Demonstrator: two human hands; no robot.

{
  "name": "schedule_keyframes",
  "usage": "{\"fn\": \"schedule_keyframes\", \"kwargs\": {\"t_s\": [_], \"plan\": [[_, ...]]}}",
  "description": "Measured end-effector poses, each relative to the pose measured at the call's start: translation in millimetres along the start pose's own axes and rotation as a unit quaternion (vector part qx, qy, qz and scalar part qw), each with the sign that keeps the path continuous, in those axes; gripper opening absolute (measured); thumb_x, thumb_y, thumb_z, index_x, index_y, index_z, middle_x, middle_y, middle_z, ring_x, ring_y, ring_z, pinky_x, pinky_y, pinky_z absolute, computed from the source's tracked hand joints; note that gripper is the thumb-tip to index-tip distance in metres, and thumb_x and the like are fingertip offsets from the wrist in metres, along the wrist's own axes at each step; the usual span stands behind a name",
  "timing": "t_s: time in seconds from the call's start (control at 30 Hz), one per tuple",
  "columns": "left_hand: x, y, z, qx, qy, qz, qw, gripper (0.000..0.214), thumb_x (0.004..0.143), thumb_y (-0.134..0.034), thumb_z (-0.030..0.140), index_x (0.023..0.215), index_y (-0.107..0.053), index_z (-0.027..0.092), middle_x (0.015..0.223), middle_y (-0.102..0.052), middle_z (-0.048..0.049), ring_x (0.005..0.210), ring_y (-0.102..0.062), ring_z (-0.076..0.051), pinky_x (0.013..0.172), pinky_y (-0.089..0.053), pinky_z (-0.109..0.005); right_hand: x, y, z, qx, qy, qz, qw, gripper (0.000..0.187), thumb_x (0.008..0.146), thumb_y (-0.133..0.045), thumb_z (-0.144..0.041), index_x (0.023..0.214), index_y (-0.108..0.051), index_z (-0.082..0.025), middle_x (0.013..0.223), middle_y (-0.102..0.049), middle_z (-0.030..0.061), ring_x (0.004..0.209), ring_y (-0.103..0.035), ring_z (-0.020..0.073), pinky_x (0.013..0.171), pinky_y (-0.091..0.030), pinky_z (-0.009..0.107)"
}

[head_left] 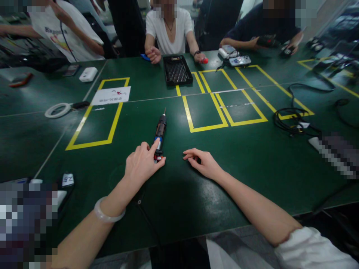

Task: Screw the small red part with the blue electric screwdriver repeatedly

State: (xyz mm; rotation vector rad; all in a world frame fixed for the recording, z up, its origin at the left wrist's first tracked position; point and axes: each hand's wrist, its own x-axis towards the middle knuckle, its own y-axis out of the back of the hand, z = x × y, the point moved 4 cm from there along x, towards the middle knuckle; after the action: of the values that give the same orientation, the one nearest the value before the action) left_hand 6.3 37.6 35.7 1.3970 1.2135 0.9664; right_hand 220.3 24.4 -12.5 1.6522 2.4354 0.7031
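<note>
An electric screwdriver [160, 132] with a dark body and a thin bit lies on the green table, its bit pointing away from me. My left hand [141, 160] is closed over its rear end, the index finger along the body and the thumb by the red end piece. The other left fingers are partly hidden. To the right of the screwdriver, my right hand [204, 163] rests low over the table. Its fingers are loosely bent and apart from the thumb, with nothing in them.
Yellow tape outlines [209, 129] mark the table. A black tray [178, 70] stands before a seated person across from me. A paper sheet [111, 96] and a white tape roll [58, 110] lie left. Coiled black cable [290, 121] lies right. Other people sit opposite.
</note>
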Motion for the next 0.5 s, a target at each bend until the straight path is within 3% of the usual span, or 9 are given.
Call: {"fn": "schedule_keyframes", "kwargs": {"t_s": [0.23,0.5], "plan": [[6,-10.1,-79,0.011,0.073,-0.023,0.997,0.071,0.090,-0.032,0.064,0.150,-0.032,0.025,0.112,-0.050,-0.0161,0.095,-0.057,-0.033,0.073,-0.051,-0.041,0,-1,1,-0.002,0.002,0.000,1.000,0.026,0.091,-0.052,-0.016,0.114,-0.063,-0.020,0.098,-0.075,0.0040,0.083,-0.066,0.0146,0.073,-0.048,0.027],[14,-29.5,-164,0.002,0.196,-0.068,0.978,0.083,0.088,-0.012,0.071,0.143,-0.031,0.012,0.122,-0.047,-0.0219,0.108,-0.054,-0.038,0.083,-0.049,-0.050,0,-1,1,-0.012,-0.002,-0.004,1.000,0.023,0.092,-0.052,-0.017,0.111,-0.065,-0.021,0.098,-0.076,0.0038,0.082,-0.066,0.0148,0.072,-0.048,0.027]]}}
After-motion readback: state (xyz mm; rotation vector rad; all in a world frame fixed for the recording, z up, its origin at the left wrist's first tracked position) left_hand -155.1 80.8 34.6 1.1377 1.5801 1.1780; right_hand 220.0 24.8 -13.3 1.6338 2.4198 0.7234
